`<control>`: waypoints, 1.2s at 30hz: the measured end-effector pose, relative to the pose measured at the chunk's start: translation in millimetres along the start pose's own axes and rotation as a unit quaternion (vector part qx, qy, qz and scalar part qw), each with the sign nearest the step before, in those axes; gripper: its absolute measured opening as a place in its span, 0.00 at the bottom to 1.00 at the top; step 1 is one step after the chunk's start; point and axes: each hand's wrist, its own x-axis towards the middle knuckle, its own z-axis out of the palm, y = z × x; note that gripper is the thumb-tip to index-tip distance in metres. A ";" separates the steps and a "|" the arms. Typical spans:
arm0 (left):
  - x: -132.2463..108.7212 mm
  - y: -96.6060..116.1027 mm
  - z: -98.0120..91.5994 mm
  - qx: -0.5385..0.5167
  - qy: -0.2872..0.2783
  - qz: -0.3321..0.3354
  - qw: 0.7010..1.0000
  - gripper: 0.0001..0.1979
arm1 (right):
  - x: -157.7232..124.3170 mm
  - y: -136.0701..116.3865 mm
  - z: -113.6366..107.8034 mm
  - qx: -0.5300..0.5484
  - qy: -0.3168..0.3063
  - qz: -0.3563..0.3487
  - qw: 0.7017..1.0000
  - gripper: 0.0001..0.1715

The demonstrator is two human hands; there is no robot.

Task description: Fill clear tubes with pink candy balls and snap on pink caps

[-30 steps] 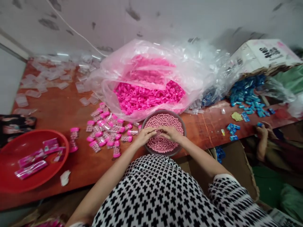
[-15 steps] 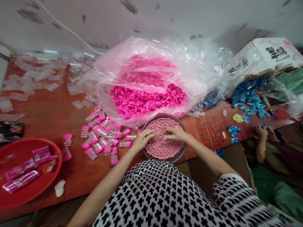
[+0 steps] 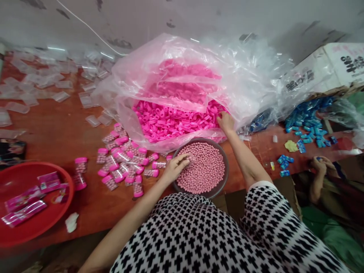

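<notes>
A round bowl (image 3: 224, 178) full of small pink balls (image 3: 206, 170) sits at the table's near edge. My left hand (image 3: 174, 167) rests at the bowl's left rim with fingers curled together over the balls; what they hold is hidden. My right hand (image 3: 225, 121) reaches into the clear plastic bag (image 3: 182, 60) and touches the heap of bright pink caps (image 3: 170, 121), fingers bent down into them. Left of the bowl lies a cluster of small clear capsules with pink caps (image 3: 125, 159), filled with balls.
A red basin (image 3: 34, 223) with pink packets stands at the near left. Empty clear containers (image 3: 42, 91) are scattered at the far left. Blue caps (image 3: 308, 121) and a white carton (image 3: 335, 64) lie to the right, where another person's hands (image 3: 321, 165) work.
My right hand left the bowl and moved up into the bag of pink caps. My left hand stayed at the bowl's left rim. The view shifted slightly left.
</notes>
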 end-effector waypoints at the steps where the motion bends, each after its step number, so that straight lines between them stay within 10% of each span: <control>1: 0.6 2.3 0.1 -0.009 0.009 0.002 1.000 0.19 | -4.3 2.9 -6.3 -0.011 0.002 -0.011 1.000 0.19; 9: 11.4 40.9 18.4 -0.060 0.041 0.081 0.994 0.18 | -104.8 -5.0 -71.4 0.079 -0.133 -0.338 0.928 0.16; 18: -12.5 33.8 35.2 -0.152 0.047 0.025 0.987 0.21 | -184.5 -39.8 -44.7 0.499 -0.211 -0.185 0.820 0.19; 25: -25.7 38.5 25.7 -0.026 0.056 0.075 0.995 0.17 | -189.3 -46.3 -69.9 0.321 -0.148 -0.308 0.884 0.16; 36: -44.8 35.8 25.0 0.153 0.047 0.203 0.966 0.13 | -214.9 -52.2 -73.9 0.118 -0.139 -0.465 0.866 0.10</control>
